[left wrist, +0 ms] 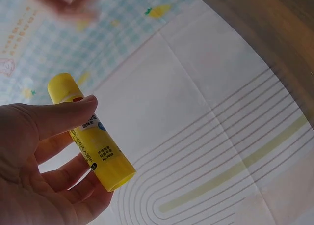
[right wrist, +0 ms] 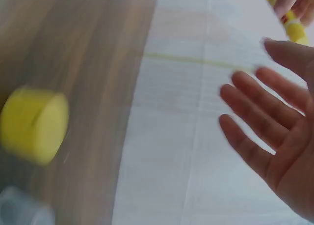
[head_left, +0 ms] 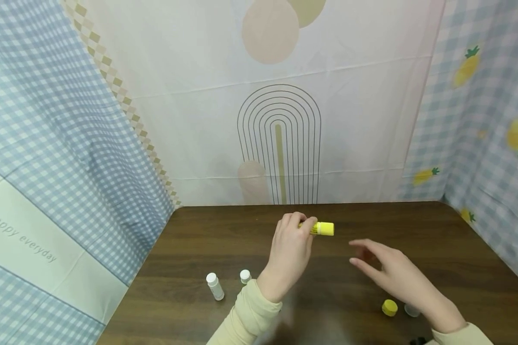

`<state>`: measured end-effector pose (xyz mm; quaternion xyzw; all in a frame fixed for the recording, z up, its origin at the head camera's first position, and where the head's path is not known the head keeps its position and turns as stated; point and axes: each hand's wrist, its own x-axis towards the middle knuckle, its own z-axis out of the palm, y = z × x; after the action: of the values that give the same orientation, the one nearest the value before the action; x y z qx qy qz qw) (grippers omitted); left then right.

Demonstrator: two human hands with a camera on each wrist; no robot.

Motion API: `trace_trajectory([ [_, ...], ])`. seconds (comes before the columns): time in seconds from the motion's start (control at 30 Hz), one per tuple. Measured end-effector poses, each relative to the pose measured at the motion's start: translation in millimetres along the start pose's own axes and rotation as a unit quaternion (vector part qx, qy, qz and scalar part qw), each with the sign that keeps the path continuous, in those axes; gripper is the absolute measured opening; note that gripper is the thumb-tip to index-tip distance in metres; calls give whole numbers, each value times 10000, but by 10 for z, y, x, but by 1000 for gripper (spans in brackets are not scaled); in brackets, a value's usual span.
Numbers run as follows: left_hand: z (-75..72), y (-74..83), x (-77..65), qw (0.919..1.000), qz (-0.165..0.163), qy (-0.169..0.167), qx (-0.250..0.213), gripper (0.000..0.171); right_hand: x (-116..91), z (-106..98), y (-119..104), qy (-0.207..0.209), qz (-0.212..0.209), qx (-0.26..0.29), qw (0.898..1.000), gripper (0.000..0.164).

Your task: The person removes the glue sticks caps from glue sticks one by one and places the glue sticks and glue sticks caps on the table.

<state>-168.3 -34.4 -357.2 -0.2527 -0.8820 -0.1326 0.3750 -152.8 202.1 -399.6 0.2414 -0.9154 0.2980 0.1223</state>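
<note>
My left hand [head_left: 291, 249] holds a yellow glue stick [left wrist: 100, 141] above the table, pinched between thumb and fingers. The tube tilts in the left wrist view, with dark print on its label and its yellow cap end [head_left: 326, 229] pointing right in the head view. Apart from it, to the right, my right hand [head_left: 393, 270] is in the air with fingers spread and nothing in them. Below that hand a short yellow cap-like piece [head_left: 389, 307] stands on the table, blurred in the right wrist view. Beside it is a small clear piece [right wrist: 24, 208], partly hidden by the right forearm in the head view.
A white-capped tube [head_left: 215, 286] stands on the left of the brown wooden table [head_left: 190, 239]. Near it, another white-capped item [head_left: 245, 276] is partly covered by the left sleeve. A small black object [head_left: 417, 340] lies at the front edge. Patterned cloths [head_left: 207, 143] hang around the table.
</note>
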Motion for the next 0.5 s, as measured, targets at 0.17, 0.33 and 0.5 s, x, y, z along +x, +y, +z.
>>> trace_trajectory([
  [0.17, -2, 73, -47, 9999, 86, -124, 21, 29, 143, 91, -243, 600, -199, 1041, 9926, 46],
  [0.33, -9, 109, -85, 9997, 199, -124, -101, 31, 238, 170, -369, 949, -406, 1359, 9853, 38],
  [0.5, -42, 134, -89, 9993, 343, -62, -136, 31, 257, 176, -405, 1123, -453, 1359, 9833, 30],
])
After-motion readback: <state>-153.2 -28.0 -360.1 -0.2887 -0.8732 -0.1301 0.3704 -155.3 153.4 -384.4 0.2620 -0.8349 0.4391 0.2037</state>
